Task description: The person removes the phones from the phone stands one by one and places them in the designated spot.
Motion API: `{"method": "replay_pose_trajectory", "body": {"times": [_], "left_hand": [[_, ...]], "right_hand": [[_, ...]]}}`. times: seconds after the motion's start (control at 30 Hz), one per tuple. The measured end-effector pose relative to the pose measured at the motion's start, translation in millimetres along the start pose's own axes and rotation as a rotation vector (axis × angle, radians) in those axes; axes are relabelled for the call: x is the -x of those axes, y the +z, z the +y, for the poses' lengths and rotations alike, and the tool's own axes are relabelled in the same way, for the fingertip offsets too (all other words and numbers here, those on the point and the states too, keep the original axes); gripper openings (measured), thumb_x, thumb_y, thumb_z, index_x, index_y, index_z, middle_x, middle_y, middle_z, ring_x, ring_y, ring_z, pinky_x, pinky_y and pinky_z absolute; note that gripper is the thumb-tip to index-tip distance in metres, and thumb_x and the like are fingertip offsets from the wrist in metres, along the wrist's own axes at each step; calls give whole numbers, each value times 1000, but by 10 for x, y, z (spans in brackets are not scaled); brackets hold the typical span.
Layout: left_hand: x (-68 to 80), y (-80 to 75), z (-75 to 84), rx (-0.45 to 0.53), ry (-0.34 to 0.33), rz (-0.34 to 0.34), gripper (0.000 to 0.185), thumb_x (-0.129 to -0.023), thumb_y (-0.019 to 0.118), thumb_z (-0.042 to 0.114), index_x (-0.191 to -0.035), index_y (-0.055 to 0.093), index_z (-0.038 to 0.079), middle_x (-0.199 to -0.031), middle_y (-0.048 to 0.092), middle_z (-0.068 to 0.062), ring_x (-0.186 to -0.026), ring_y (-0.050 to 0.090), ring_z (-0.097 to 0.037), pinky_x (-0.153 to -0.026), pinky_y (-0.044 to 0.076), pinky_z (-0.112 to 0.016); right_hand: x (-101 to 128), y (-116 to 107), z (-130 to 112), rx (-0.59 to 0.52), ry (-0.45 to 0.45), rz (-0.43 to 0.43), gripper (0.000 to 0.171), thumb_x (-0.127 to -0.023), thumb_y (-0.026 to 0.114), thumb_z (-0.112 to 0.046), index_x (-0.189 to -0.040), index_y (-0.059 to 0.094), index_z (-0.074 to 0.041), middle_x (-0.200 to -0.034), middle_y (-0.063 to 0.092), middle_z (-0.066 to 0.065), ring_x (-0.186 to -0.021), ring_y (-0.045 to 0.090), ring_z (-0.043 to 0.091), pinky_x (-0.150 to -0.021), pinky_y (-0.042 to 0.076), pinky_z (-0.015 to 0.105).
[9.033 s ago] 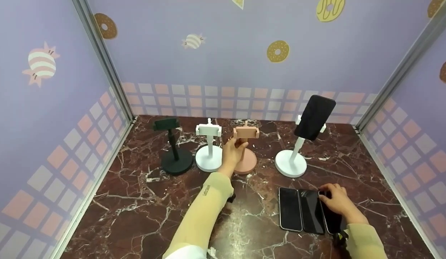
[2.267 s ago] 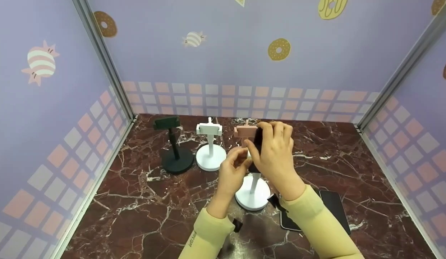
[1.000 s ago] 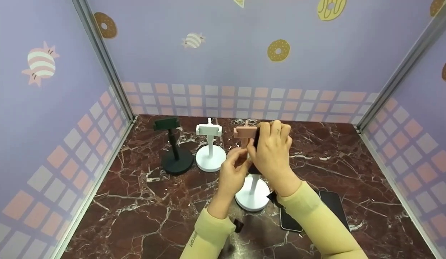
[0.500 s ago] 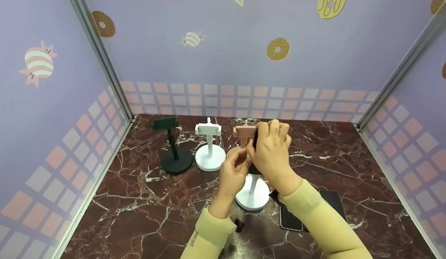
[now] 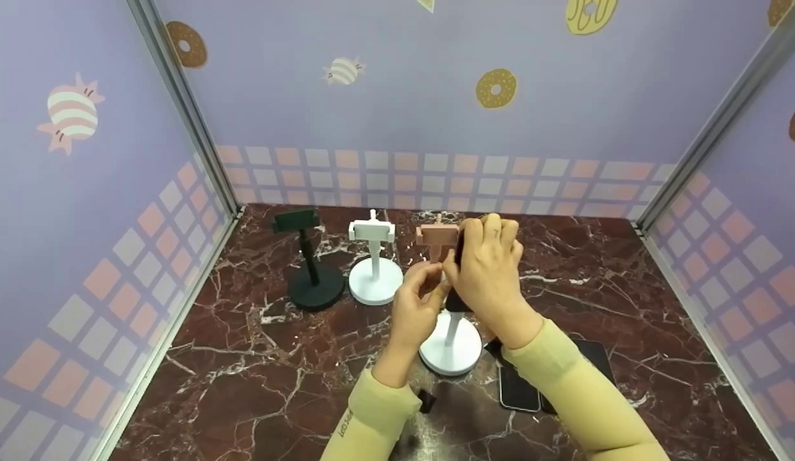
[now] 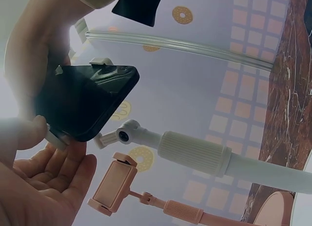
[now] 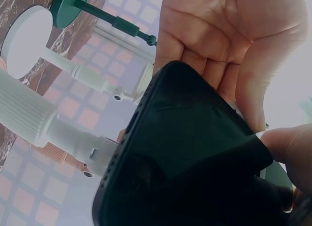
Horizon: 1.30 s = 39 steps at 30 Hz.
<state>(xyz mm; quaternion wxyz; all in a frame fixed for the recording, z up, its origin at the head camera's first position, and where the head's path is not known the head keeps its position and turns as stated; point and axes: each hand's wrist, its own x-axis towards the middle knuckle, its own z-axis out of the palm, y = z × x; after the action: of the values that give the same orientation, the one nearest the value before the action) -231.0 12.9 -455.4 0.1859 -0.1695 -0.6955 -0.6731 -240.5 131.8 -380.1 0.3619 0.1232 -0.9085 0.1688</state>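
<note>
A white phone stand with a round base [image 5: 450, 349] stands near the table's middle, a black phone [image 6: 92, 102] in its holder. My right hand [image 5: 490, 272] grips the phone from the right, fingers over its upper edge and thumb on the near side. From the left, my left hand [image 5: 413, 314] pinches the holder's clamp end [image 6: 55, 138] between thumb and fingers, at the phone's edge. The phone's dark screen [image 7: 190, 138] is tilted in the right wrist view. In the head view, my right hand hides most of the phone.
Behind stand a dark green stand [image 5: 315, 285], another white stand [image 5: 375, 282] and a pink stand [image 5: 437, 235], their holders without phones. Flat phones [image 5: 519, 392] lie at the right, partly under my right sleeve. Patterned walls [image 5: 397, 115] enclose the marbled table [image 5: 243, 397].
Since nine seconds ago, the white stand with its phone has come left and nearer. My left hand left the pink stand, my right the flat phones. Over the last second, both hands barely shift.
</note>
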Motion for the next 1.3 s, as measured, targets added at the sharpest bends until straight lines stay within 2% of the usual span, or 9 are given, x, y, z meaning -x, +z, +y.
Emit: {"method": "replay_pose_trajectory", "body": {"times": [0.1,0.33,0.53,0.63,0.77,1.07,1.17,1.23,1.3], "left_hand": [[-8,-11,4,31,-15,-10,25,-96,71,6,-116,69,-9,-107,70,-25,-99,70,-29,-89,59,-28],[-24,-16,9,99,-69,-25,26,-96,70,3,-117,67,-11,-109,68,-28,-91,65,-12,-73,55,-17],[-16,-24,10,94,-71,-32,26,-96,70,4,-118,67,-11,-110,69,-27,-97,68,-21,-76,57,-18],[-11,-26,8,114,-83,-38,27,-96,69,4,-118,66,-11,-110,68,-28,-96,68,-19,-72,57,-18],[-9,-25,1,115,-85,-32,26,-96,70,2,-118,67,-11,-110,69,-28,-96,67,-16,-74,57,-17],[-7,-21,-6,100,-82,-23,26,-96,70,3,-118,67,-10,-110,69,-27,-98,69,-23,-77,58,-19],[-9,-21,3,87,-76,-21,26,-95,70,3,-118,67,-10,-110,69,-27,-99,69,-26,-81,57,-19],[-11,-22,-6,81,-68,-22,26,-95,70,3,-117,67,-10,-109,69,-27,-100,69,-25,-83,57,-20],[-13,-24,-15,86,-67,-28,26,-95,70,3,-118,67,-10,-109,69,-26,-98,69,-22,-80,58,-20]], "right_hand": [[2,-10,4,-10,1,-9,33,-84,69,-13,-108,50,-3,-108,45,22,-107,36,44,-79,43,55],[3,-46,8,-27,-2,-15,34,-83,69,-14,-109,49,-3,-108,45,21,-107,37,43,-78,42,55],[16,-43,29,-26,-30,17,35,-82,70,-12,-108,49,-4,-107,46,21,-105,38,42,-76,43,55],[15,-48,30,-26,-36,22,35,-82,70,-13,-108,49,-4,-107,46,21,-105,38,42,-76,44,55],[20,-54,33,-28,-41,27,35,-82,70,-13,-109,49,-4,-107,46,21,-105,38,42,-75,44,55],[25,-47,48,-34,-54,38,36,-82,70,-14,-109,49,-3,-106,47,22,-104,39,43,-74,45,55],[24,-52,51,-42,-60,47,36,-81,70,-13,-108,49,-3,-106,47,22,-104,39,43,-73,45,55],[24,-53,53,-46,-64,53,36,-81,70,-13,-108,49,-3,-105,47,22,-103,39,43,-72,45,54],[23,-56,55,-49,-66,57,35,-81,70,-13,-107,49,-3,-105,47,22,-103,39,43,-71,44,54]]}}
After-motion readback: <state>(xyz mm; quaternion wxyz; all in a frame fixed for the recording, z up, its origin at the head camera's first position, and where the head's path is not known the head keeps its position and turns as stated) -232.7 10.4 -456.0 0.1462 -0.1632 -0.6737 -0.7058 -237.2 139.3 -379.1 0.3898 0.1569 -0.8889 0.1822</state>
